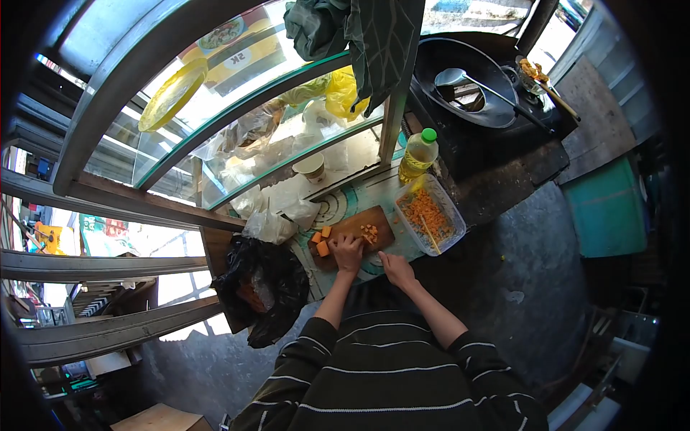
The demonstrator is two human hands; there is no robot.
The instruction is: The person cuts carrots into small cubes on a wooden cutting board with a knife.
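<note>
A wooden cutting board (384,219) lies on the counter in front of me. My left hand (348,253) rests on it with fingers bent down and together; what is under the fingertips is hidden. Orange vegetable chunks (323,248) sit left of that hand, and small diced orange bits (369,233) lie to its right. My right hand (397,269) is closed in a fist by the board's near right edge, and I cannot make out what it grips. A clear plastic container (458,228) of orange shreds, with a yellow stick in it, stands right of the board.
An oil bottle (419,155) with a green cap stands behind the container. A wok (496,93) with a ladle (451,77) sits on the stove at right. A black plastic bag (287,269) is at left. The glass display case (251,176) rises behind the counter.
</note>
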